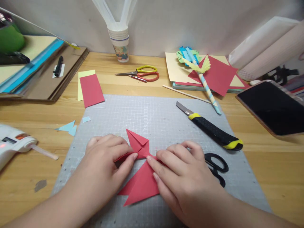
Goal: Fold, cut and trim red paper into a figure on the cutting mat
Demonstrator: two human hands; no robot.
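Observation:
A folded piece of red paper (140,183) lies on the grey cutting mat (152,117) in front of me. My left hand (106,158) rests on its left part, fingers curled, the thumb and forefinger pinching a fold near the middle. My right hand (182,171) presses on the right part, its fingertips pinching the same crease from the other side. Pointed flaps of the paper stick out above and below my hands. Black scissors (217,167) lie partly hidden just behind my right hand.
A yellow-and-black utility knife (211,128) lies on the mat's right side. Behind it are a paper craft on a stick (201,76), coloured paper sheets (218,76), yellow-red scissors (142,73), a cup stack (120,44) and red and yellow cards (90,88). A glue gun (14,142) sits left, a phone (273,107) right.

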